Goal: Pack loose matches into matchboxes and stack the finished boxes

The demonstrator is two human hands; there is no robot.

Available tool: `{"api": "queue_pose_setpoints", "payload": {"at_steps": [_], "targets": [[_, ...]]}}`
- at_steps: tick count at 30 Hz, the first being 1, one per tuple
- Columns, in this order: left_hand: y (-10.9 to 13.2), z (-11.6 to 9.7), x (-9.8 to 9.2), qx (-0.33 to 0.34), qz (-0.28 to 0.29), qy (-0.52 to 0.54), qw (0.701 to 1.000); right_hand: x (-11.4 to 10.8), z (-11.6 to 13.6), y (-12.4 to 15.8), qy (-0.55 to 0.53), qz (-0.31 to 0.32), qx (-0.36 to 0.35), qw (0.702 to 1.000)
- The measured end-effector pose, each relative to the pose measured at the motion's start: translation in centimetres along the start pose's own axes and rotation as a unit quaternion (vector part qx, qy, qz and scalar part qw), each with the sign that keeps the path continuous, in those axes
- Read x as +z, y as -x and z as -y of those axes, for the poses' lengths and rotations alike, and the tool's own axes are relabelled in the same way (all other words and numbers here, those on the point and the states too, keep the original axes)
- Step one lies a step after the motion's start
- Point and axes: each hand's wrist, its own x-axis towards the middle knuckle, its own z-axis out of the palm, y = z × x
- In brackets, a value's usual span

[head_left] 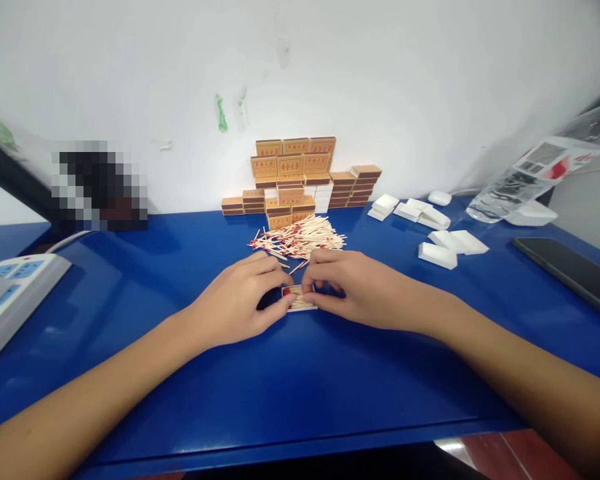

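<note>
A small white matchbox tray [300, 301] filled with red-tipped matches lies on the blue table [290, 393]. My left hand [243, 300] and my right hand [347, 287] meet over it, fingers pinched on its two ends. Just beyond the hands lies a loose pile of matches [300, 239]. Behind that pile, orange matchboxes [295, 175] are stacked against the white wall.
Several empty white trays [433, 230] lie at the right, with a white earbud case [439, 197] and a clear plastic bag [523, 180] behind them. A dark phone [570, 270] rests at the far right. A white power strip [10, 293] sits at the left edge.
</note>
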Motion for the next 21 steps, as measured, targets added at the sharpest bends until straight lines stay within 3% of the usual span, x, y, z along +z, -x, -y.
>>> {"api": "queue_pose_setpoints", "payload": {"at_steps": [12, 19, 21], "targets": [[-0.1, -0.1, -0.1, -0.007, 0.002, 0.012, 1.000, 0.0, 0.1, -0.1, 0.005, -0.019, 0.004, 1.000], [0.0, -0.1, 0.1, -0.011, 0.001, 0.005, 1.000, -2.9, -2.2, 0.3, 0.101, -0.121, 0.062, 0.986], [0.0, -0.1, 0.1, -0.011, 0.001, 0.005, 1.000, -3.6, -3.2, 0.4, 0.129, -0.104, 0.089, 0.982]]}}
